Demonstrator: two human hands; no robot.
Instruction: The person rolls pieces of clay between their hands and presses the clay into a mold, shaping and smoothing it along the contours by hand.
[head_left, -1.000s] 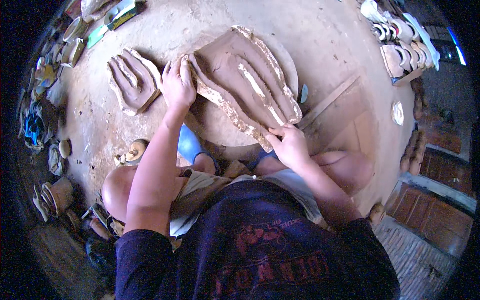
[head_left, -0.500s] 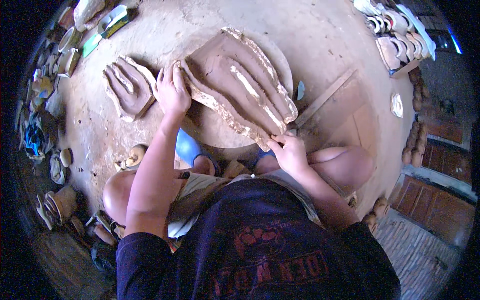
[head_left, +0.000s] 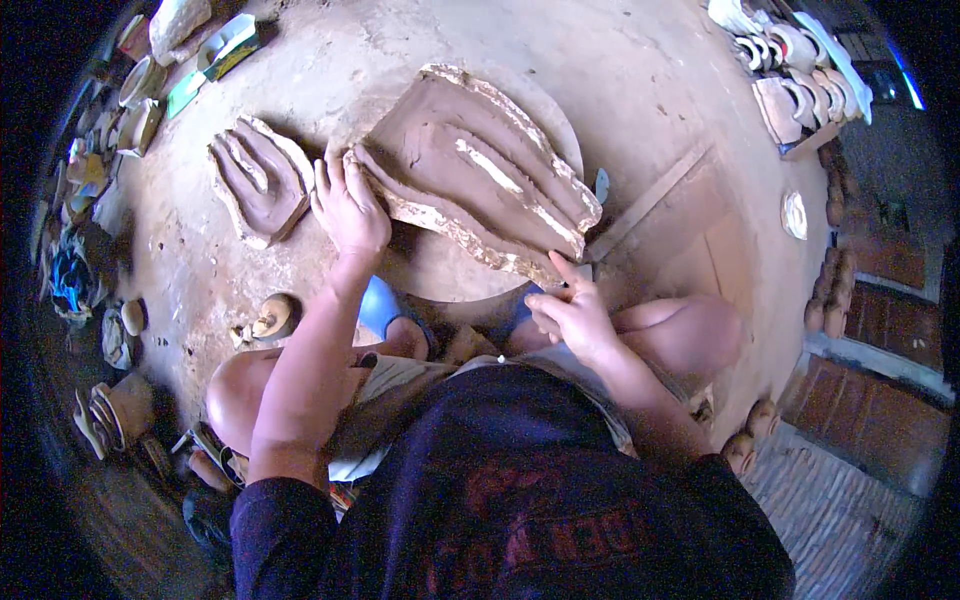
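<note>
- Large clay piece is lying at centre, its brown hollow facing up and its rough pale rim curving along both long sides; a ridge streaked with white is running down the middle.
- It is resting on a round board, which is showing beyond it on the far right and near sides.
- Left hand is touching the left corner of the piece, fingers spreading; no closed grip is showing.
- Right hand is staying loose at the near right end, index finger pointing away from the body beside the rim, other fingers bending; firm contact cannot be told.
- Hands are working well apart from each other.
- Small clay piece, similar in shape, is lying on the floor to the left, near the left hand.
- Blue shoe is showing on the near side, right of the left forearm.
- Wooden strip is lying to the right of the board.
- White dish is sitting farther right.
</note>
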